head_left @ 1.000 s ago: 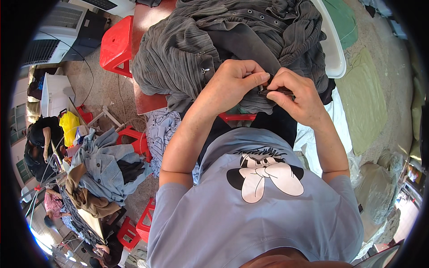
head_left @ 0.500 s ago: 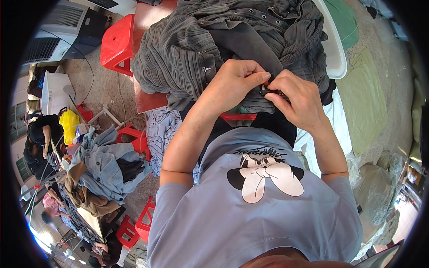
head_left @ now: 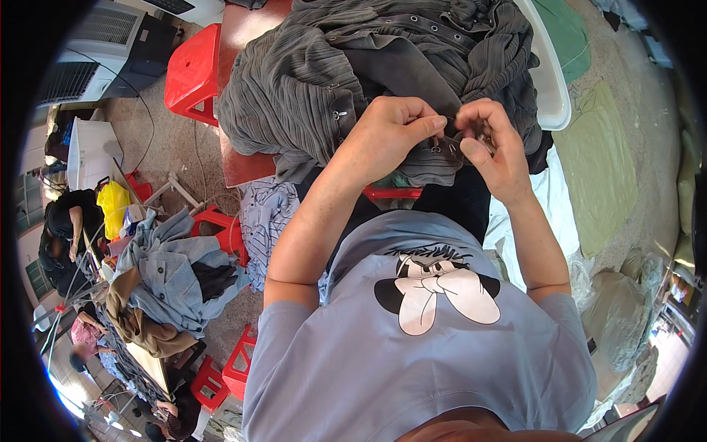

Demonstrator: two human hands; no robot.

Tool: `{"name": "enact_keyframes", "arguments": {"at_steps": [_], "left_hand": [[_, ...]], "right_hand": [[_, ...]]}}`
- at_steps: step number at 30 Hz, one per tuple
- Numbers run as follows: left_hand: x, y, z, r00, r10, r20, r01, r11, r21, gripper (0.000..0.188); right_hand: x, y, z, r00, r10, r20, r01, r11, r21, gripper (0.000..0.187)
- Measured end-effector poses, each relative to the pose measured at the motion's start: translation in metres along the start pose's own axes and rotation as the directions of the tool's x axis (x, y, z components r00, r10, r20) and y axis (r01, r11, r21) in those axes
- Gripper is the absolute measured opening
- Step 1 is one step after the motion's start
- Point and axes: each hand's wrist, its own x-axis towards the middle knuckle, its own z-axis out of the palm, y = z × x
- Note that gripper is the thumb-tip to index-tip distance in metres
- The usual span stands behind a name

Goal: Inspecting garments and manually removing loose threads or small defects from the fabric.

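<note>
A dark grey ribbed garment point(head_left: 294, 96) with metal eyelets lies heaped on a reddish-brown table point(head_left: 243, 166) in front of me. My left hand point(head_left: 390, 136) pinches a fold of the garment's edge between thumb and fingers. My right hand point(head_left: 492, 144) grips the same edge just to the right, fingertips almost touching the left hand's. Small metal eyelets or hooks show between the two hands. What the fingertips hold besides cloth is too small to tell.
A red plastic stool point(head_left: 193, 74) stands left of the table, and a white plastic chair edge point(head_left: 552, 81) is on the right. A pile of blue clothes point(head_left: 173, 269) lies lower left. Other people point(head_left: 70, 221) work at the far left. Green sheets point(head_left: 596, 169) cover the floor on the right.
Both hands have stayed on the garment's edge; the right hand's fingers have shifted slightly and lifted a little from the cloth.
</note>
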Motion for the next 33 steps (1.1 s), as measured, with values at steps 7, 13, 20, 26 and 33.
{"name": "enact_keyframes", "arguments": {"at_steps": [7,13,20,26,33], "left_hand": [[-0.001,0.0,-0.006,0.997,0.079,0.011,-0.076,0.988,-0.131,0.019],[-0.017,0.0,-0.014,0.97,0.164,0.178,-0.099,0.94,-0.326,0.022],[-0.02,0.004,-0.007,0.991,0.042,0.127,-0.033,0.997,-0.07,0.021],[-0.021,0.003,-0.005,0.977,0.21,0.047,-0.214,0.967,0.135,0.011],[-0.02,-0.008,-0.003,0.989,0.102,0.104,-0.061,0.938,-0.341,0.012]], "right_hand": [[0.004,0.002,0.0,0.953,0.282,0.113,-0.304,0.907,0.291,0.028],[0.005,0.002,-0.004,0.946,0.318,0.062,-0.317,0.868,0.382,0.026],[0.003,0.003,-0.001,0.932,0.358,0.048,-0.342,0.832,0.436,0.024],[0.002,0.004,0.0,0.928,0.368,0.059,-0.346,0.794,0.5,0.023],[0.002,0.006,0.002,0.93,0.366,0.04,-0.331,0.78,0.531,0.018]]}}
